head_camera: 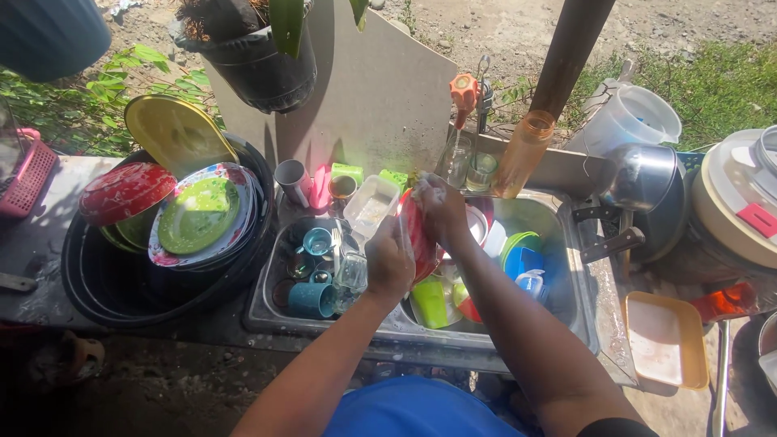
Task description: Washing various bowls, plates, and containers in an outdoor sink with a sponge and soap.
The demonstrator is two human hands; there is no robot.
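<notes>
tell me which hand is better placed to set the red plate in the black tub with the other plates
Left, probably. The left hand grips the red plate on the side nearest the black tub, while the right hand rubs its top edge over the sink.

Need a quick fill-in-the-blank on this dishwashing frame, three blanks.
1. Both hands, left hand and right hand, hold a ____ plate over the sink.
2. The green plate lies in a ____ basin.
3. The tap has an ____ handle.

Missing words: red; black; orange
</notes>
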